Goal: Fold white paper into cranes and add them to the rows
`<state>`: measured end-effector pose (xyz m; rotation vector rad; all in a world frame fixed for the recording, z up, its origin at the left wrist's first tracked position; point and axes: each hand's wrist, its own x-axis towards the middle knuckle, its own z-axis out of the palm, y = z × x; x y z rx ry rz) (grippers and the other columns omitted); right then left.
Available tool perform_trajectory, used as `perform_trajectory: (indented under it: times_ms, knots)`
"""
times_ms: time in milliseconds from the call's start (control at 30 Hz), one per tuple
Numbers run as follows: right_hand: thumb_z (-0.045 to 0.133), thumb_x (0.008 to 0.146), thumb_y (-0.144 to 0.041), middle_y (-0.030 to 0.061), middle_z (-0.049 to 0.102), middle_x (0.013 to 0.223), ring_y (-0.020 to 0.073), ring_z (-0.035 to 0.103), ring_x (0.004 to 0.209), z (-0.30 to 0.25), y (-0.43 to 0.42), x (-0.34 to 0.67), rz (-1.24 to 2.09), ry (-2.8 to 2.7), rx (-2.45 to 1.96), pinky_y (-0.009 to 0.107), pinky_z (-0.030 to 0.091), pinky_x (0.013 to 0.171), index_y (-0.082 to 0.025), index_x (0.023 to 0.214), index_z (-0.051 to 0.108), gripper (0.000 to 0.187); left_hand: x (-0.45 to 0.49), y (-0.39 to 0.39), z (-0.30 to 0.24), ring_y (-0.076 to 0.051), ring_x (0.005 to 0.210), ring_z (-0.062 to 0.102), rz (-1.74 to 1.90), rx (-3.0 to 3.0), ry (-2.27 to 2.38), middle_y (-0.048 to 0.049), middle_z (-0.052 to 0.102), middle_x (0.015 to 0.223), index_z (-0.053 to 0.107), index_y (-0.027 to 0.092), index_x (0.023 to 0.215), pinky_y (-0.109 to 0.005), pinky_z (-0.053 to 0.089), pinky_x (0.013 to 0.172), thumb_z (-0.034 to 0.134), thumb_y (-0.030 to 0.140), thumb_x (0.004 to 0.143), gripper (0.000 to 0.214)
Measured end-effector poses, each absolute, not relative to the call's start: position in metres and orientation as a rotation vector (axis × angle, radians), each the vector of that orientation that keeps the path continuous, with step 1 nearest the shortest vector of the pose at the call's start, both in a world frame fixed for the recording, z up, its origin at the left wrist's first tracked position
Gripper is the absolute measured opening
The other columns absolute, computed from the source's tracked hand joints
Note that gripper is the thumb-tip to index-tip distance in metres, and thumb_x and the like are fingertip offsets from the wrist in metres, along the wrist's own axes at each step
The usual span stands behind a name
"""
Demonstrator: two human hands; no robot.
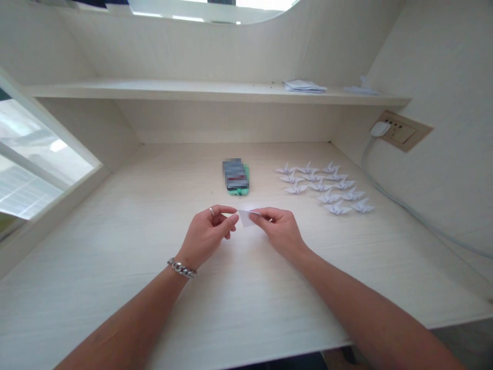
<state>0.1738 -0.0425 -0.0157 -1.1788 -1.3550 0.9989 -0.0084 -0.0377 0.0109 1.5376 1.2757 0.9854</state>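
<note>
Indoors, a slanted glass pane occupies the left of the frame beside a pale, wood-grained desktop, under a cream shelf spanning the upper frame. At centre, a left hand, with a silver chain-link bracelet at its wrist, brings thumb and forefinger to a small white piece of paper; whether they grip it cannot be told. Behind lies a green-edged rectangular object, its face obscured. A right hand pinches the paper's right side, above the desktop. Folded white paper cranes stand in rows right of centre, near a beige wall socket and grey cable.
</note>
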Motion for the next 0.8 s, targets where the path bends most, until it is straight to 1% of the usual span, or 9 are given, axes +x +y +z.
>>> perform_trajectory:
  times_ms: [67, 133, 233, 300, 400, 567, 800]
  knots:
    - [0.071, 0.077, -0.032, 0.0034, 0.076, 0.089, 0.0186, 0.069, 0.079, -0.015, -0.046, 0.172, 0.932, -1.34, -1.128, 0.029, 0.053, 0.071, -0.022, 0.09, 0.077, 0.017, -0.001, -0.044, 0.013, -0.012, 0.05, 0.059, 0.982, 1.432, 1.223, -0.0038, 0.07, 0.068, 0.065, 0.013, 0.101, -0.023, 0.045, 0.048, 0.07, 0.04, 0.076, 0.037]
    - [0.069, 0.08, -0.026, 0.002, 0.076, 0.092, 0.0185, 0.07, 0.083, -0.014, -0.05, 0.169, 0.878, -1.39, -1.06, 0.03, 0.055, 0.076, -0.025, 0.093, 0.077, 0.015, 0.004, -0.049, 0.012, -0.012, 0.052, 0.06, 1.044, 1.34, 1.173, -0.004, 0.071, 0.066, 0.065, 0.012, 0.103, -0.022, 0.046, 0.049, 0.073, 0.036, 0.075, 0.038]
    - [0.066, 0.082, -0.021, 0.0009, 0.076, 0.096, 0.0186, 0.071, 0.087, -0.014, -0.056, 0.166, 0.817, -1.473, -0.987, 0.031, 0.056, 0.081, -0.027, 0.095, 0.076, 0.018, 0.007, -0.052, 0.01, -0.013, 0.057, 0.064, 1.137, 1.272, 1.113, -0.0033, 0.07, 0.061, 0.068, 0.012, 0.095, -0.021, 0.048, 0.053, 0.075, 0.032, 0.075, 0.03]
    - [0.066, 0.082, -0.02, 0.0006, 0.076, 0.098, 0.0186, 0.071, 0.089, -0.014, -0.059, 0.165, 0.787, -1.482, -0.965, 0.032, 0.057, 0.083, -0.028, 0.097, 0.076, 0.019, 0.007, -0.052, 0.008, -0.013, 0.059, 0.066, 1.187, 1.249, 1.073, -0.0033, 0.071, 0.063, 0.069, 0.013, 0.091, -0.021, 0.051, 0.057, 0.076, 0.03, 0.074, 0.025]
    - [0.066, 0.082, -0.018, -0.0001, 0.075, 0.1, 0.0181, 0.072, 0.092, -0.013, -0.063, 0.165, 0.742, -1.497, -0.955, 0.031, 0.058, 0.086, -0.029, 0.101, 0.075, 0.023, 0.005, -0.052, 0.007, -0.012, 0.062, 0.067, 1.22, 1.245, 1.026, -0.0029, 0.072, 0.065, 0.071, 0.014, 0.09, -0.022, 0.052, 0.059, 0.077, 0.027, 0.073, 0.022]
    - [0.065, 0.083, -0.016, 0.0001, 0.075, 0.101, 0.0185, 0.072, 0.094, -0.01, -0.065, 0.167, 0.677, -1.53, -0.938, 0.031, 0.058, 0.087, -0.028, 0.102, 0.074, 0.025, 0.004, -0.054, 0.006, -0.011, 0.061, 0.066, 1.257, 1.266, 0.987, -0.002, 0.072, 0.065, 0.072, 0.016, 0.09, -0.02, 0.053, 0.059, 0.078, 0.022, 0.072, 0.02]
    - [0.065, 0.082, -0.015, 0.0016, 0.075, 0.101, 0.019, 0.072, 0.093, -0.008, -0.067, 0.168, 0.713, -1.507, -0.959, 0.031, 0.058, 0.088, -0.025, 0.102, 0.075, 0.024, 0.004, -0.054, 0.007, -0.01, 0.058, 0.065, 1.293, 1.298, 0.958, -0.0015, 0.072, 0.063, 0.073, 0.016, 0.088, -0.019, 0.053, 0.056, 0.078, 0.017, 0.071, 0.018]
